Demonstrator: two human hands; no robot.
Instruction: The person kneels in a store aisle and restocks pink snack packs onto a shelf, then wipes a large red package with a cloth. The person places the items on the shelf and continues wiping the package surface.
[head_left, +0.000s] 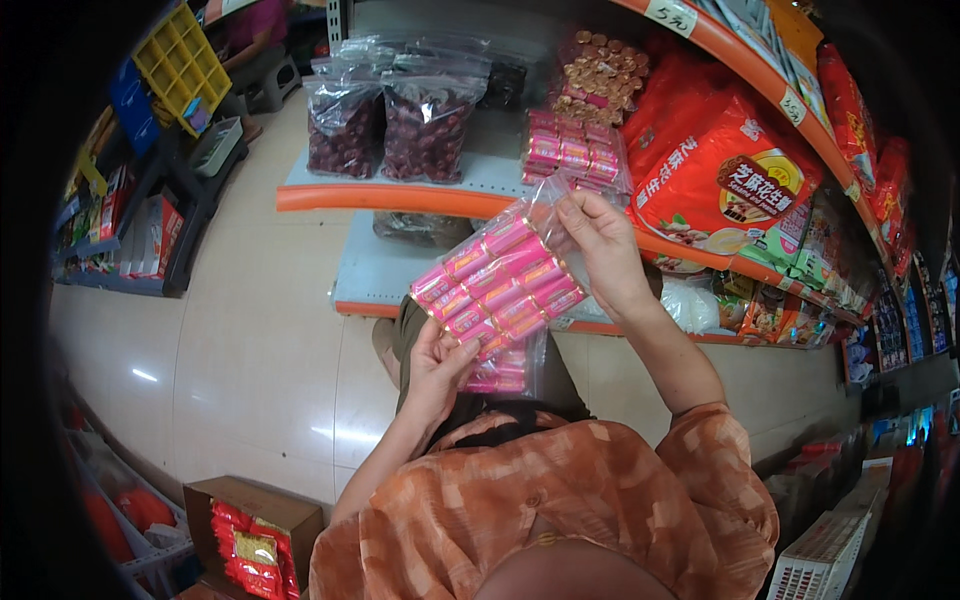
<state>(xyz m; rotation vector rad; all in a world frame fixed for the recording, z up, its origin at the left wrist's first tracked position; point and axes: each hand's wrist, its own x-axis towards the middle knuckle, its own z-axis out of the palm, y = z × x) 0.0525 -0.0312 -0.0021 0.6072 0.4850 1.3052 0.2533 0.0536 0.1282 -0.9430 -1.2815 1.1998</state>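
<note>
Between my two hands hangs a clear zip bag of pink-wrapped rolls (499, 281), tilted over my lap. My left hand (439, 367) grips its lower left edge, the thumb on the front. My right hand (604, 244) pinches the clear top near the zip. Beneath it, a second bag of pink rolls (499, 373) rests on my lap, partly hidden. On the shelf just beyond lie more bags of pink rolls (574, 150), with a bag of gold-wrapped pieces (604, 75) behind them.
Zip bags of dark red dried fruit (427, 131) stand on the upper shelf (390, 199). Large red snack bags (720, 165) fill its right side. An orange shelf edge (780, 90) curves overhead at right. A cardboard box (255, 487) with red packets is at lower left. A person sits far back.
</note>
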